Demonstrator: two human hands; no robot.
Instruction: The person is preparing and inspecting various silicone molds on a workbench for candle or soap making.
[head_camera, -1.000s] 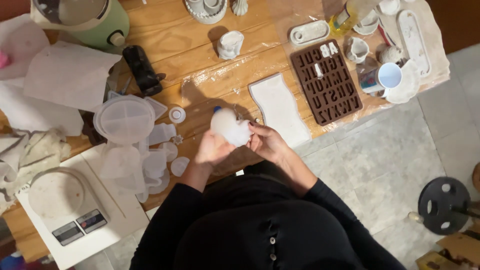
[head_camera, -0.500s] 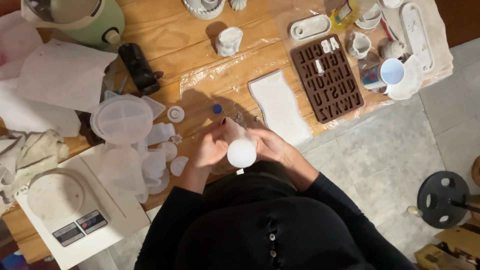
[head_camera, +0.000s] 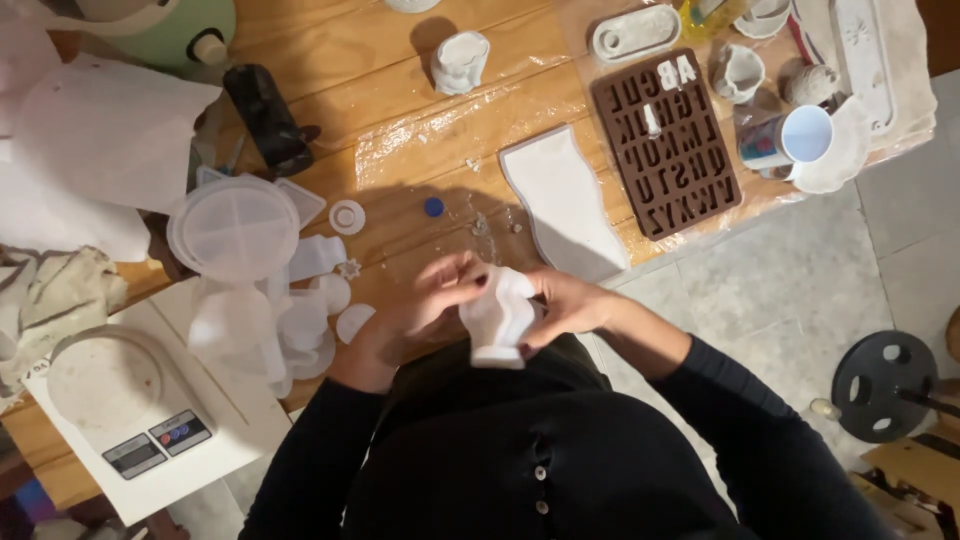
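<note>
Starting at the left edge, one kitchen scale is seen on a white board, with one crumpled cloth beside it. One round clear lid lies over a cluster of small translucent moulds; their number cannot be told. One small blue cap lies on the wooden worktop.

At the centre, one white mould is held above the worktop's near edge, close to the body. The left hand is curled against its left side, fingers pinching the wall. The right hand is wrapped around the right side. Both are closed on it. The mould is judged soft and light, likely silicone, yielding under pressure and probably a little slippery; a hold on both side walls seems safest. Blur hides whether anything is inside.

Further right, one flat white wavy tray, one brown letter mould and one white cup are noted.
</note>
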